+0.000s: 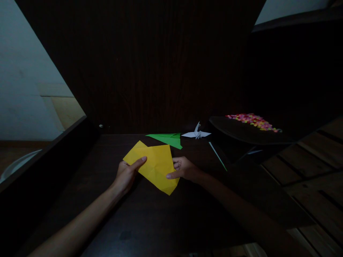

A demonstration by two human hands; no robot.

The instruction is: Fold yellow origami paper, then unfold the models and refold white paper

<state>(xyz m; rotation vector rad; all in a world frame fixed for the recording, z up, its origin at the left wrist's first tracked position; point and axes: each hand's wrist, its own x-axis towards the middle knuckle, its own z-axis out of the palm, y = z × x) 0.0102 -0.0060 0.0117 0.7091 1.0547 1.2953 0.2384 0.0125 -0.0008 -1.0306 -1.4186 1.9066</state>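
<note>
Plainly, both hands pinch unmarked yellow paper (155,165).

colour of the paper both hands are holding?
Yellow paper, seen in the head view.

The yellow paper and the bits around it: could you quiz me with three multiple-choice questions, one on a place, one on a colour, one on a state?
1. Where does the white paper crane stand?
A. beyond the yellow paper, right of the green folded paper
B. under the left hand
C. on the floor

2. What colour is the sheet in the hands?
A. red
B. yellow
C. blue

3. How is that sheet held?
A. crumpled in one fist
B. lying untouched
C. pinched by left hand and right hand, one on each side

Answers: 1 A, it sits at the dark table's far edge. 2 B, plainly yellow. 3 C, thumbs lie on top.
</note>
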